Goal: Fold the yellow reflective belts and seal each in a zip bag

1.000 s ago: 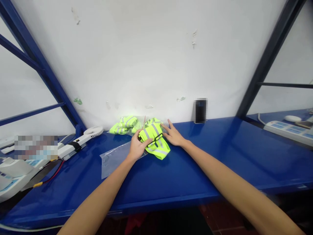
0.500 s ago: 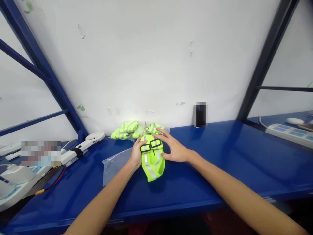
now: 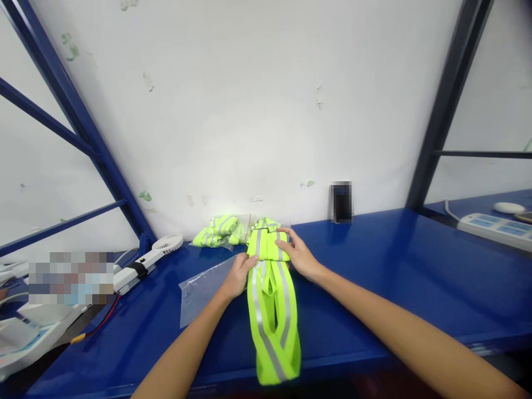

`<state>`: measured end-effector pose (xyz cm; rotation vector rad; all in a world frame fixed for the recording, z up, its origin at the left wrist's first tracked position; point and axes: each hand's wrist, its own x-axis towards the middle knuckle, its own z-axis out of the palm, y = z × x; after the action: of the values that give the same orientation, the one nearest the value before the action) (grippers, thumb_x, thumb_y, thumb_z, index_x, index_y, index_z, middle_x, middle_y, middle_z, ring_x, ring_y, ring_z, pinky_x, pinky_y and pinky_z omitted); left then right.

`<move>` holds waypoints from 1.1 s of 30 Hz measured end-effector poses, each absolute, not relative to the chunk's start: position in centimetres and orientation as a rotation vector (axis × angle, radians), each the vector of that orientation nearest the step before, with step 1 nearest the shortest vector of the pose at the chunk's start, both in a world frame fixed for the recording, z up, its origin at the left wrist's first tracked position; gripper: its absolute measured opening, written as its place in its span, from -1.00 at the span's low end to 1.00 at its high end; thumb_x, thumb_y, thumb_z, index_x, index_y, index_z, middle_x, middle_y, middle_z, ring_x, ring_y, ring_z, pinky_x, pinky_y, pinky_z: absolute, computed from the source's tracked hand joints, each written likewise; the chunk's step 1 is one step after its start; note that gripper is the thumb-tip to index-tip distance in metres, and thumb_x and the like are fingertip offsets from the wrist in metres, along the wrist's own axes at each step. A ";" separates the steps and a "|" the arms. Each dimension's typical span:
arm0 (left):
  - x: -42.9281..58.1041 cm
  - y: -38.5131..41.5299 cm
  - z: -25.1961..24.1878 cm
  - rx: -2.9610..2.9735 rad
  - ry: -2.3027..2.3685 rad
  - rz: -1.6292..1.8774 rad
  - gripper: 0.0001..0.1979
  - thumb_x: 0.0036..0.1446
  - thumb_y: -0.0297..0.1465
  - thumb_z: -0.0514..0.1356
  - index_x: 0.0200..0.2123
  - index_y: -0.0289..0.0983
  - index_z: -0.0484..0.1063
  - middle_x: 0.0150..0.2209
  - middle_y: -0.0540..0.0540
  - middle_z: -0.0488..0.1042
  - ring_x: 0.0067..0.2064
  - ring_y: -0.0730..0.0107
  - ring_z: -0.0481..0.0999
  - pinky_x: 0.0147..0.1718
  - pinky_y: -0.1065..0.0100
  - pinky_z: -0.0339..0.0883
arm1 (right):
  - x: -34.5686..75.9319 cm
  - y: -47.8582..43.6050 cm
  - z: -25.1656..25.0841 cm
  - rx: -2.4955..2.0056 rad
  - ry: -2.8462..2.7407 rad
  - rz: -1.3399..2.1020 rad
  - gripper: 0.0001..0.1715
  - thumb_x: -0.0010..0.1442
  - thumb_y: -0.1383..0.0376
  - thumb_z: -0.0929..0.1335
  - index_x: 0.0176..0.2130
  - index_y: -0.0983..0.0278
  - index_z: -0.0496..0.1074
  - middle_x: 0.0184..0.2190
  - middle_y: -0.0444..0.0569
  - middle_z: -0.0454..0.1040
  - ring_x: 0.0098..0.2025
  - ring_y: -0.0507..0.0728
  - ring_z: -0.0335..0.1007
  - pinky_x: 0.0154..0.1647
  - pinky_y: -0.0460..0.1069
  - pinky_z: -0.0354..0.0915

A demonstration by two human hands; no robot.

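Between my hands is a neon-yellow reflective strap harness (image 3: pixel 257 310) with silver stripes. Its upper part is folded into a flat bundle, and a long loop hangs down toward the table's front edge. My left hand (image 3: pixel 241 272) pinches the left side of the bundle, thumb on top. On the right side, my right hand (image 3: pixel 300 254) grips the folded part, its fingers partly behind it. Just behind lie more neon-yellow reflective straps in clear bags (image 3: pixel 222 230) against the wall. A flat clear plastic bag (image 3: pixel 201 291) rests left of my left hand.
A white handheld fan (image 3: pixel 167 243) lies at the left, beside power strips and a red-black cable (image 3: pixel 103 318). A dark, blurred box-like object (image 3: pixel 341 203) stands against the wall. Another power strip (image 3: pixel 496 228) is at the right. Blue frame posts rise on both sides of the blue table (image 3: pixel 374 277).
The bundle has been turned, so the black buckles seen before are mostly out of sight. The loop now hangs much longer toward me. My right hand has closed on the bundle.
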<state>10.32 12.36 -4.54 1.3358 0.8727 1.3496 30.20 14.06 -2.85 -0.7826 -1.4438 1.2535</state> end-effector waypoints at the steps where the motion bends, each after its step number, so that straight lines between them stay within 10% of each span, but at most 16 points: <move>1: 10.1 12.3 -4.4 1.460 0.944 1.316 -0.76 -0.03 -0.22 0.33 -0.40 -0.29 0.51 -0.41 -0.10 0.51 -0.27 0.08 0.50 -0.25 0.22 0.34 | 30.0 14.2 -2.9 -0.780 -1.386 1.311 -0.49 0.16 0.06 0.35 0.05 0.18 0.24 -0.60 -0.24 0.29 -0.69 -0.01 0.14 -0.74 -0.10 0.14; 10: 11.0 11.3 -2.3 1.840 0.982 1.340 -0.28 0.04 -0.33 0.30 0.25 -0.14 0.13 0.27 -0.21 0.18 0.20 0.05 0.28 0.02 0.22 0.27 | 29.9 13.6 -2.1 -0.797 -1.201 1.574 -0.65 0.11 0.13 0.39 -0.11 0.20 0.38 -0.61 -0.26 0.26 -0.72 -0.09 0.01 -0.79 -0.18 -0.03; 19: 10.7 12.8 -2.9 1.566 1.089 1.517 -0.59 0.02 -0.16 0.29 -0.13 -0.31 0.44 -0.06 -0.22 0.52 -0.04 0.12 0.50 -0.06 0.21 0.34 | 30.9 14.6 -3.3 -0.956 -1.620 1.366 -0.26 0.26 -0.19 0.05 -0.20 0.29 0.47 -0.64 -0.09 0.39 -0.67 0.07 0.24 -0.61 -0.04 0.19; 23: 10.6 13.5 -3.3 1.233 1.119 1.576 -0.55 -0.03 -0.09 0.30 -0.22 -0.35 0.47 -0.24 -0.19 0.57 -0.25 0.17 0.56 -0.23 0.24 0.40 | 31.8 13.6 -2.1 -0.844 -2.022 0.752 -0.47 0.24 -0.01 0.26 0.07 0.22 0.38 -0.18 0.03 0.51 -0.23 0.20 0.42 -0.16 0.07 0.30; 29: 10.8 13.5 -3.6 1.123 0.996 1.475 -0.47 -0.04 -0.15 0.33 -0.03 -0.24 0.37 -0.17 -0.14 0.56 -0.25 0.23 0.58 -0.22 0.26 0.41 | 31.8 13.5 -2.4 -0.995 -2.136 0.533 0.03 0.11 0.21 0.39 0.37 0.10 -0.20 -0.18 0.00 0.39 -0.26 0.17 0.36 -0.17 0.11 0.30; 33: 11.2 13.5 -3.2 1.112 0.964 1.478 -0.48 0.01 -0.08 0.24 -0.02 -0.25 0.37 -0.11 -0.14 0.54 -0.14 0.18 0.56 -0.15 0.24 0.40 | 31.7 13.3 -2.5 -0.873 -2.205 0.392 -0.23 0.17 0.25 0.34 0.30 0.03 0.05 0.08 0.07 0.21 -0.07 0.22 0.33 -0.05 0.16 0.31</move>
<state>11.16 13.46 -3.24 1.1121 0.9643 1.4783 31.75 13.31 -2.47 -0.8729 -2.2046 0.3924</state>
